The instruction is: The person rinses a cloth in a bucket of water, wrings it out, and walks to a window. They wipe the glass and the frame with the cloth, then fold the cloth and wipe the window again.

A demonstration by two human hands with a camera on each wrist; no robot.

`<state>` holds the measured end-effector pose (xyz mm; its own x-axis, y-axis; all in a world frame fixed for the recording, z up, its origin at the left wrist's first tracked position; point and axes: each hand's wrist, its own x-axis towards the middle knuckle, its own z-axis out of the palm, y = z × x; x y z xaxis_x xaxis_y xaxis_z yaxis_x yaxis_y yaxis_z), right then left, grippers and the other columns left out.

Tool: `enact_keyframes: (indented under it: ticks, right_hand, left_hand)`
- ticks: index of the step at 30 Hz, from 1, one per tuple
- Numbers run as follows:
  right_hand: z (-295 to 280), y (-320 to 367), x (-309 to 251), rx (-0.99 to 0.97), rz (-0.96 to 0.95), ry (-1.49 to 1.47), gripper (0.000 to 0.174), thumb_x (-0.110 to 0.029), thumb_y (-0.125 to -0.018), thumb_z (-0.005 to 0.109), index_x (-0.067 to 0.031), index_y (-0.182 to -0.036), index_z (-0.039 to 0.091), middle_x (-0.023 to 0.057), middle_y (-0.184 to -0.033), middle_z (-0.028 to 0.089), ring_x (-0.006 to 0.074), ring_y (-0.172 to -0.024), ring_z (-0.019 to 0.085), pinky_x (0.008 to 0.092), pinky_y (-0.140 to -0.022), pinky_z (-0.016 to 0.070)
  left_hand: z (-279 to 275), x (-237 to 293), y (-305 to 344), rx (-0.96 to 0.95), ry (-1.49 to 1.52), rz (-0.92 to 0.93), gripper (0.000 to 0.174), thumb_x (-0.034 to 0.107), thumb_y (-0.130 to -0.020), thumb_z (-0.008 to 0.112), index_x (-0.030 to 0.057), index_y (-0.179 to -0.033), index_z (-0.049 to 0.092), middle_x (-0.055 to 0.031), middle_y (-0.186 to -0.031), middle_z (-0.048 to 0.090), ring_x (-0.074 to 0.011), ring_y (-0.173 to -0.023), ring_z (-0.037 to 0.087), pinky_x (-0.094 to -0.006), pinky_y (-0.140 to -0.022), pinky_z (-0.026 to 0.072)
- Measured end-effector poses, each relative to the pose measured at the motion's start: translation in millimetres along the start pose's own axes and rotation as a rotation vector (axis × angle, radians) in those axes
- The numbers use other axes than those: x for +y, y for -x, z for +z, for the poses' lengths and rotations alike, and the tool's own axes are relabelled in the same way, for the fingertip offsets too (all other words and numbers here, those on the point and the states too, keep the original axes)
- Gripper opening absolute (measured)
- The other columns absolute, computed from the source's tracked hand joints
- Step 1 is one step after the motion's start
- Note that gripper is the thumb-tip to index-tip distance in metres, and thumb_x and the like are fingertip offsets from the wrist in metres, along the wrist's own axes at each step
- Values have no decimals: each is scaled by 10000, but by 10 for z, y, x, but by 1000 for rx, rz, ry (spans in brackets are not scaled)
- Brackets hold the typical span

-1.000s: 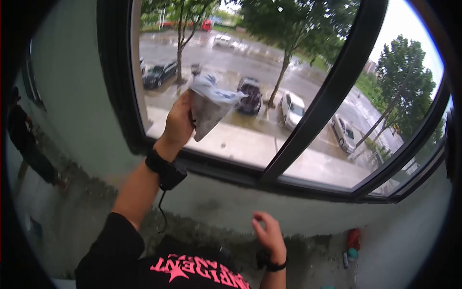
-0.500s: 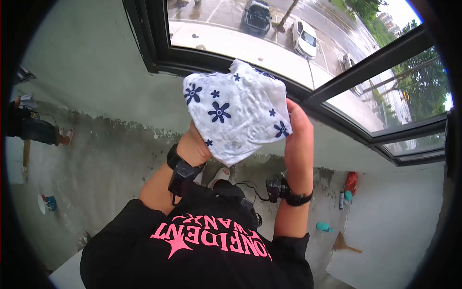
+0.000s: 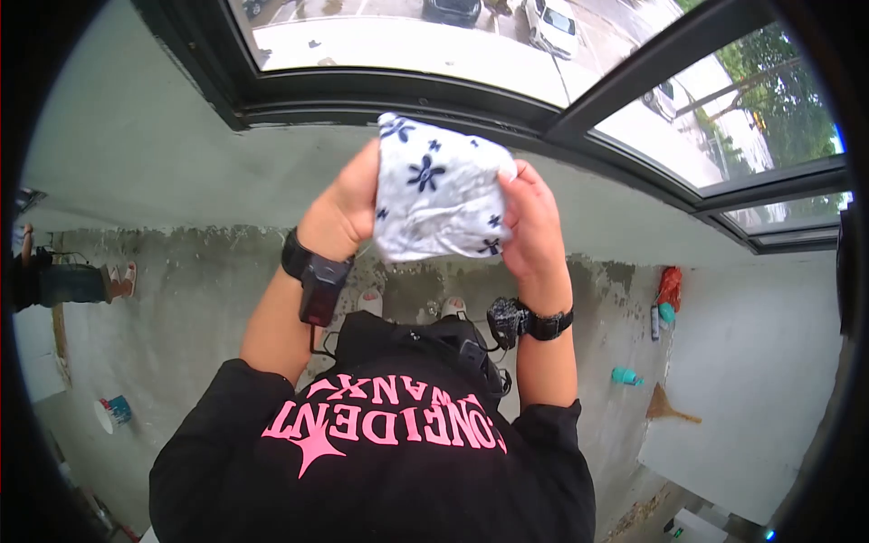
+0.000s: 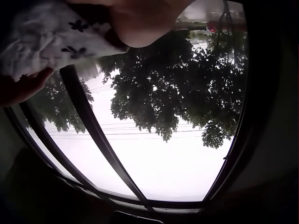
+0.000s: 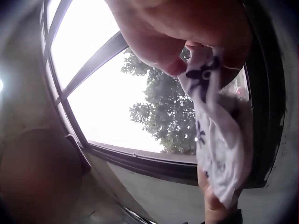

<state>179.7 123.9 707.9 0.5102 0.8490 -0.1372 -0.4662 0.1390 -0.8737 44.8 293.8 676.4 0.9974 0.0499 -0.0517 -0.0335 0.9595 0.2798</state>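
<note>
A white cloth [image 3: 445,195] with dark blue flowers, folded into a rough square, is held up in front of the window sill between both hands. My left hand [image 3: 351,197] grips its left edge, the fingers hidden behind the fabric. At the right edge, my right hand [image 3: 534,217] pinches the cloth, thumb on the near face. In the right wrist view the cloth [image 5: 219,135] hangs in folds from the right hand [image 5: 187,28], with the other hand at its lower end. The left wrist view shows the cloth [image 4: 46,44] beside the left hand [image 4: 142,21].
A dark-framed window [image 3: 543,122] spans the wall ahead, parked cars outside. On the floor lie a turquoise bottle [image 3: 625,376], a small broom [image 3: 672,405] and a red bag [image 3: 669,288]. A paint bucket [image 3: 113,414] stands at left; another person [image 3: 77,281] is at far left.
One second ago the left hand alone held the bunched cloth against the window. Since then the right hand has taken hold of it, and the cloth has been lowered and folded smaller.
</note>
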Motion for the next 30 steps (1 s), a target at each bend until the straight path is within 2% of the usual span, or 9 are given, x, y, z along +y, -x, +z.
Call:
enact_keyframes:
  ticks: [6, 11, 13, 14, 17, 20, 22, 28, 30]
  right_hand:
    - [-493, 14, -353, 137, -18, -112, 155, -50, -927, 498, 11, -1070, 495, 121, -1021, 628, 166, -913, 633, 281, -829, 518]
    - [-1622, -91, -689, 61, -99, -115, 301, 18, -889, 535, 0, -1160, 404, 149, -1066, 625, 175, -936, 629, 292, -862, 513]
    - [-2092, -152, -899, 36, -186, -123, 455, 69, -856, 558, -19, -1239, 327, 161, -1110, 623, 161, -959, 621, 275, -838, 507]
    - [-1472, -106, -962, 36, -168, -118, 455, 69, -856, 558, -19, -1239, 327, 161, -1110, 623, 161, -959, 621, 275, -838, 507]
    - [-1630, -129, -1158, 28, -291, -82, 534, 80, -847, 562, -36, -1305, 313, 124, -1104, 640, 146, -971, 610, 231, -769, 483]
    - [-2178, -100, -1326, -157, -547, -40, 254, 135, -820, 514, -49, -991, 477, 131, -933, 654, 138, -821, 607, 241, -713, 487]
    - [-2359, -76, -1428, -309, -634, 112, 296, 207, -718, 349, -28, -841, 480, 163, -774, 637, 182, -741, 606, 279, -657, 505]
    - [-2653, 96, -1629, -320, -572, 555, 359, 174, -668, 390, 31, -925, 596, 174, -886, 663, 269, -943, 636, 349, -862, 490]
    - [-2564, 192, -1654, 125, -869, 1123, 346, 121, -681, 458, 47, -984, 611, 172, -1062, 640, 304, -1093, 575, 391, -972, 421]
  left_hand:
    - [525, -195, -374, 122, -246, 56, 539, 410, -1002, 310, -33, -1208, 537, -144, -1131, 646, -235, -1034, 636, -377, -915, 511]
    - [693, -931, -1236, 276, -703, 294, 355, 47, -917, 550, -41, -1258, 513, -85, -1117, 643, -127, -1008, 621, -273, -878, 508]
    - [774, -1201, -1629, 306, -771, 320, 361, 52, -920, 544, -42, -1266, 507, -89, -1111, 645, -134, -1000, 626, -280, -875, 513]
    - [978, -849, -1151, 321, -818, 326, 367, 56, -923, 539, -42, -1274, 501, -92, -1105, 647, -141, -993, 630, -286, -871, 519]
    - [1059, -930, -1263, 353, -813, 352, 268, 36, -907, 543, -56, -1151, 605, -102, -1028, 673, -145, -918, 646, -265, -794, 524]
    - [1037, -1053, -1443, 130, -921, 307, 190, -2, -896, 523, -2, -938, 708, -39, -849, 681, -62, -675, 598, -191, -536, 462]
    - [1041, -1084, -1585, 12, -1099, 376, 306, -115, -748, 443, -5, -822, 719, -42, -792, 672, -66, -695, 565, -201, -572, 422]
    - [1168, -1137, -1881, 25, -1210, 230, 313, -80, -771, 410, -5, -861, 700, -33, -861, 671, -62, -720, 551, -198, -586, 412]
    - [1251, -1139, -1938, 131, -1157, 258, 331, -64, -799, 394, 1, -929, 691, -28, -896, 666, -65, -755, 578, -197, -610, 439]
